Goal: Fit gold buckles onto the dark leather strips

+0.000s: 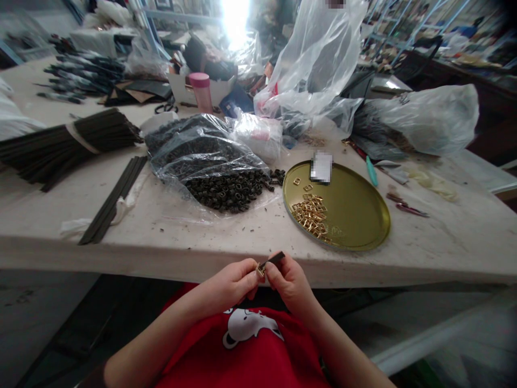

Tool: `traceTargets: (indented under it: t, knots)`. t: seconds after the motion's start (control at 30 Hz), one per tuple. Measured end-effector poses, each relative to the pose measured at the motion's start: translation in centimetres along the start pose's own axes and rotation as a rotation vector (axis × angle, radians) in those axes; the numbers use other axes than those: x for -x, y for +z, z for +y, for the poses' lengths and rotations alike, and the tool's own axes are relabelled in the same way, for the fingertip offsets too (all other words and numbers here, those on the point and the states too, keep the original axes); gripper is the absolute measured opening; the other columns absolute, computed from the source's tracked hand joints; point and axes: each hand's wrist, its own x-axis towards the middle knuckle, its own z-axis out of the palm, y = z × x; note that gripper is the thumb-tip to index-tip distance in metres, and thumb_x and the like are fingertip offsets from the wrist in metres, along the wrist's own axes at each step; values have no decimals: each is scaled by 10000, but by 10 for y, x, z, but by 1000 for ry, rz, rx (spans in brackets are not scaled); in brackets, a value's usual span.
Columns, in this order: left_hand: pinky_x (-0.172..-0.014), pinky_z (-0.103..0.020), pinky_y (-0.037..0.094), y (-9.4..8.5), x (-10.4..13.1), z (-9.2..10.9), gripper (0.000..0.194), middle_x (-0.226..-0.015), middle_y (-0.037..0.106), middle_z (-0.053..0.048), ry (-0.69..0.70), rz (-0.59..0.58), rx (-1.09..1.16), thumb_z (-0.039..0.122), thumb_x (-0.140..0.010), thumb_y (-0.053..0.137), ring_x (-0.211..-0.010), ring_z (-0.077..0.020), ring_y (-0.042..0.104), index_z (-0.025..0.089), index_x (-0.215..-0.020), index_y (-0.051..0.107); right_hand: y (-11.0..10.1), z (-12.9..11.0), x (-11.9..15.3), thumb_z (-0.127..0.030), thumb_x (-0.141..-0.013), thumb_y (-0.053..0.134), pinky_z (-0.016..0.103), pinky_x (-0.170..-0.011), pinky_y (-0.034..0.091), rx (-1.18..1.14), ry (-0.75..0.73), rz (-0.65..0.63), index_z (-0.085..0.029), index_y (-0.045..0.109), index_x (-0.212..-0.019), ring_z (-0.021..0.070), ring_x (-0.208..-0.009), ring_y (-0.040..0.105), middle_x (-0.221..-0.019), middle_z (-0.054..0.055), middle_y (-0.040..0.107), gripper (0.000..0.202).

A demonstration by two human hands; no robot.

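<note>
My left hand (241, 277) pinches a small gold-coloured buckle (260, 269) between thumb and fingers, just off the table's front edge. In my right hand (291, 277) is a dark strap (276, 258), gripped close to the buckle. The strap's near end meets the buckle; whether it passes through, I cannot tell. Beyond my hands, a round gold tray (355, 210) carries a pile of gold buckles (311, 215) on its left side. A heap of small dark loops (228, 191) spills from a clear plastic bag (194, 145) left of the tray.
Several loose dark straps (115, 199) lie at the left, near a tied strap bundle (72, 140). A pink-lidded jar (201, 91) stands behind the bag. Right of the tray are a turquoise-handled tool (371, 171), small red-handled pliers (411, 209) and a filled plastic bag (432, 118).
</note>
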Motion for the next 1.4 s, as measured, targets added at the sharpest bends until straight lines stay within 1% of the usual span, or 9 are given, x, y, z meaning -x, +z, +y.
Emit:
traceTargets:
  t: [0.17, 0.27, 0.4, 0.57, 0.7, 0.8, 0.97, 1.23, 1.4]
  knots:
    - [-533, -223, 316, 2, -3, -3, 270, -616, 483, 29, 44, 121, -162, 311, -870, 341, -583, -117, 440, 168, -687, 478, 0, 4, 1, -277, -779, 539, 250, -530, 327, 486, -228, 216, -211, 511, -711, 129, -527, 457, -575, -14, 529, 99]
    - [-514, -221, 301, 2, -3, -4, 289, -564, 464, 42, 27, 171, -150, 332, -865, 357, -548, -113, 434, 170, -655, 473, 1, 3, 1, -269, -777, 540, 248, -519, 325, 552, -253, 216, -210, 510, -688, 124, -510, 452, -564, -13, 531, 111]
    - [-495, -215, 296, 0, -3, -5, 331, -503, 444, 58, 12, 184, -103, 386, -861, 370, -492, -103, 421, 172, -632, 475, 2, -4, 3, -270, -806, 497, 229, -481, 323, 422, -191, 133, -204, 494, -712, 111, -488, 440, -558, -26, 517, 115]
    - [-490, -232, 288, -1, -4, -5, 432, -531, 511, 26, -6, 283, -238, 494, -851, 364, -519, -129, 466, 172, -589, 483, 0, -6, 7, -230, -835, 440, 239, -536, 348, 393, -254, 31, -196, 519, -812, 121, -556, 465, -638, -7, 539, 88]
    - [-567, -250, 348, 1, -4, -5, 290, -682, 601, -2, -15, 365, -300, 440, -835, 440, -631, -168, 535, 170, -877, 537, 0, -2, 6, -250, -835, 458, 244, -533, 335, 426, -235, 28, -198, 514, -788, 124, -551, 457, -623, -8, 528, 90]
    - [-642, -264, 389, 1, -3, -4, 288, -774, 630, -21, 12, 295, -253, 345, -863, 407, -708, -178, 565, 175, -1084, 478, 1, 1, 4, -261, -850, 436, 247, -541, 335, 427, -210, 6, -196, 507, -794, 126, -561, 461, -637, -1, 532, 111]
    - [-675, -252, 409, 0, -2, -5, 244, -857, 627, -34, 85, 190, -155, 274, -872, 383, -754, -166, 558, 174, -1060, 503, 3, 2, 1, -280, -856, 434, 239, -549, 343, 323, -173, -18, -192, 500, -790, 123, -579, 460, -657, -1, 529, 128]
    - [-660, -232, 399, -3, -7, -6, 302, -800, 599, -13, 104, 213, -119, 325, -877, 388, -696, -142, 518, 166, -1074, 552, -3, -4, -4, -371, -875, 397, 247, -602, 396, 57, -140, 42, -192, 565, -874, 128, -632, 500, -707, 13, 561, 245]
    - [-734, -250, 409, -6, -7, -1, 330, -925, 624, -25, 115, 184, -91, 329, -872, 390, -796, -166, 542, 174, -1122, 538, -6, -8, -8, -447, -853, 415, 277, -646, 423, -189, -69, -73, -195, 597, -952, 134, -638, 519, -685, 13, 563, 326]
